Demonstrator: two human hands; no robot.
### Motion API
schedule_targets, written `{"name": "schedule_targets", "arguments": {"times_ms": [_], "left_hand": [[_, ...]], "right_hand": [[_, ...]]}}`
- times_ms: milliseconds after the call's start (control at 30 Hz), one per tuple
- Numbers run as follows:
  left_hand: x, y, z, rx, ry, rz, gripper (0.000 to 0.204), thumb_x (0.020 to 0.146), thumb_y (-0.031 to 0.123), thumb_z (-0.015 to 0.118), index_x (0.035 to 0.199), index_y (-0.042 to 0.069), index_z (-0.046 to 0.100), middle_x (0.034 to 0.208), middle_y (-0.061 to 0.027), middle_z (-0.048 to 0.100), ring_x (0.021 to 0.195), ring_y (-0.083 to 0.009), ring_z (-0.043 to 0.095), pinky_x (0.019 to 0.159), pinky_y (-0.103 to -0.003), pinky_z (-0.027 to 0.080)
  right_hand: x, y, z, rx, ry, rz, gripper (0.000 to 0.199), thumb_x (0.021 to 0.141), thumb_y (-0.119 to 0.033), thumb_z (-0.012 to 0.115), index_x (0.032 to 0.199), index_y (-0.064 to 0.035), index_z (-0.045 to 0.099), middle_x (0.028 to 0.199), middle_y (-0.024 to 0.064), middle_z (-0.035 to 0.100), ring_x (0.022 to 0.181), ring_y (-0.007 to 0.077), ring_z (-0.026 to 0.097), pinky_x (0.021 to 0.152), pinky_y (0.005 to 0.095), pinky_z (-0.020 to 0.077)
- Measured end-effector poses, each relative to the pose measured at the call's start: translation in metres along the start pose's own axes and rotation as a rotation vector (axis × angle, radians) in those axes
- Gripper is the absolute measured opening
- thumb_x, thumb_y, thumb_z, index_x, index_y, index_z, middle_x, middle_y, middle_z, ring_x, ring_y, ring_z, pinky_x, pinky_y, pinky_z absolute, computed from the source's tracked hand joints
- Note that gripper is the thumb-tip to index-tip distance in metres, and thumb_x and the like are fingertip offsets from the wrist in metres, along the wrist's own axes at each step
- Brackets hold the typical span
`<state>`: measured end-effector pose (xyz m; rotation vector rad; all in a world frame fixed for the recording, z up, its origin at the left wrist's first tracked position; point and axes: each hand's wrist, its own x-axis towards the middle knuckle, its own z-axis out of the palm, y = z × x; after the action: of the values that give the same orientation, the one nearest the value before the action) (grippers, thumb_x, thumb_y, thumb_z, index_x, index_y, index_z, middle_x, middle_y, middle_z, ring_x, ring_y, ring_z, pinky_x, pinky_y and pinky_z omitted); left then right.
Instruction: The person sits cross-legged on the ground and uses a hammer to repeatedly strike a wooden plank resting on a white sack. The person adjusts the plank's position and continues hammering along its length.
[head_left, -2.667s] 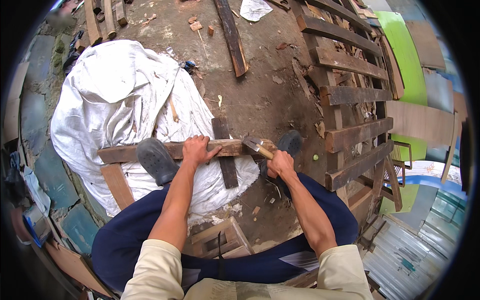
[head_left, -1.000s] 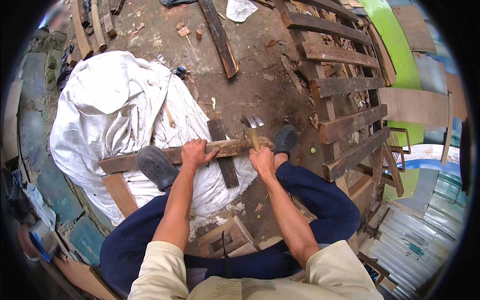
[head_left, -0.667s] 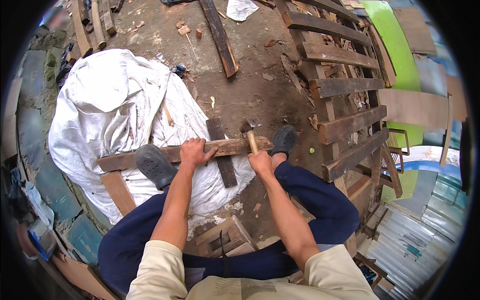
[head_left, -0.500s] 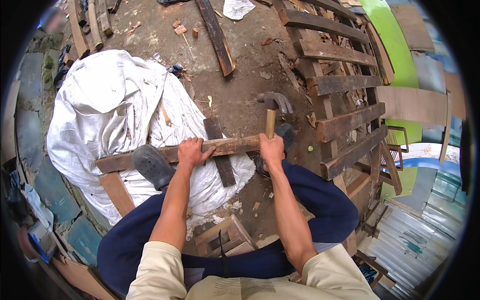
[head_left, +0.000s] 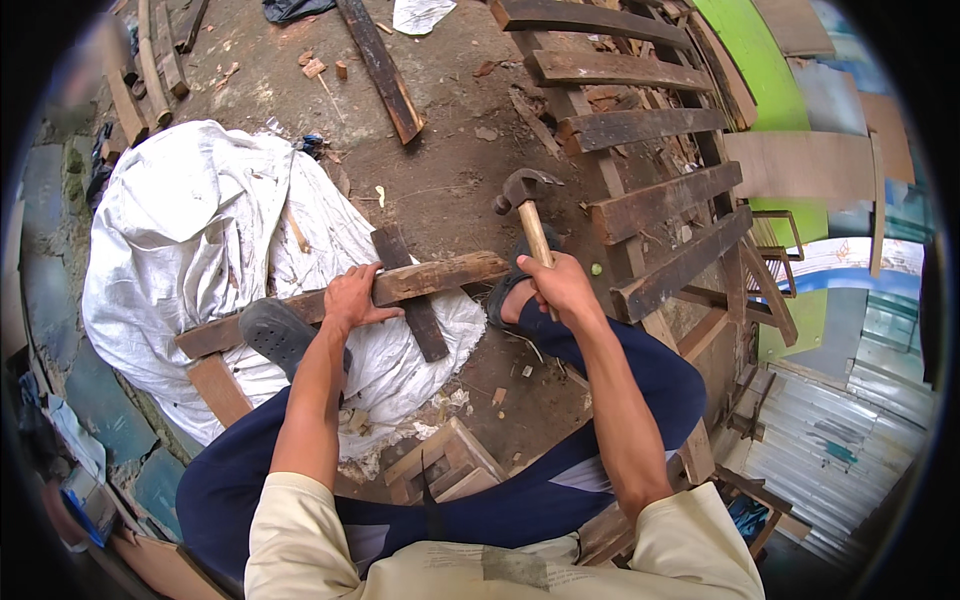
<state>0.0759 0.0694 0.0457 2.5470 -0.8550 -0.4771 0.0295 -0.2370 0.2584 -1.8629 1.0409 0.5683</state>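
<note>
My right hand [head_left: 562, 290] is closed round the wooden handle of a claw hammer [head_left: 533, 222], its dark head raised beyond the hand. With my left hand [head_left: 352, 298] I grip a weathered wooden beam [head_left: 440, 277], the thumb along its near side. The beam lies slantwise over a short dark board [head_left: 412, 300] and a brown plank [head_left: 218, 388]. My left clog [head_left: 277, 335] rests on the beam's left part. Under these pieces spreads a crumpled white sheet [head_left: 340, 215]. The beam's right end stops short of the hammer.
To the right, a slatted wooden frame [head_left: 660, 205] stands beside stacked panels. A small wooden block stool [head_left: 445, 462] sits between my legs. A loose dark beam [head_left: 382, 72] lies on the dirt ahead, and several sticks [head_left: 150, 65] lie far left. Corrugated metal sheet [head_left: 820, 450] is at the lower right.
My right hand has drawn back to the right, off the beam's end, with the hammer in it. My left hand's fingers now wrap the beam. The whole view has shifted slightly.
</note>
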Motion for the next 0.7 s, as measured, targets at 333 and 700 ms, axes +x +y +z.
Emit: {"name": "schedule_targets", "arguments": {"times_ms": [333,700], "left_hand": [[0.020,-0.030,-0.006,-0.117,-0.194,0.086,0.076,0.080,0.061,0.068,0.129,0.005,0.058,0.108,-0.0174,0.065,0.104,-0.0356,0.062,0.090,-0.045,0.048],[0.032,-0.036,-0.017,-0.178,-0.390,-0.129,0.092,0.082,0.075,0.053,0.138,0.003,0.052,0.114,-0.0243,0.067,0.113,-0.0384,0.062,0.095,-0.044,0.048]], "right_hand": [[-0.100,0.033,-0.049,0.077,-0.112,0.045,0.033,0.096,-0.034,0.065,0.092,-0.0022,0.057,0.067,-0.0009,0.049,0.048,0.0083,0.046,0.043,0.0262,0.0384],[-0.098,0.006,-0.034,0.159,-0.155,-0.059,0.031,0.100,-0.034,0.057,0.094,-0.0035,0.059,0.069,-0.0017,0.052,0.051,0.0065,0.045,0.045,0.0256,0.0405]]}}
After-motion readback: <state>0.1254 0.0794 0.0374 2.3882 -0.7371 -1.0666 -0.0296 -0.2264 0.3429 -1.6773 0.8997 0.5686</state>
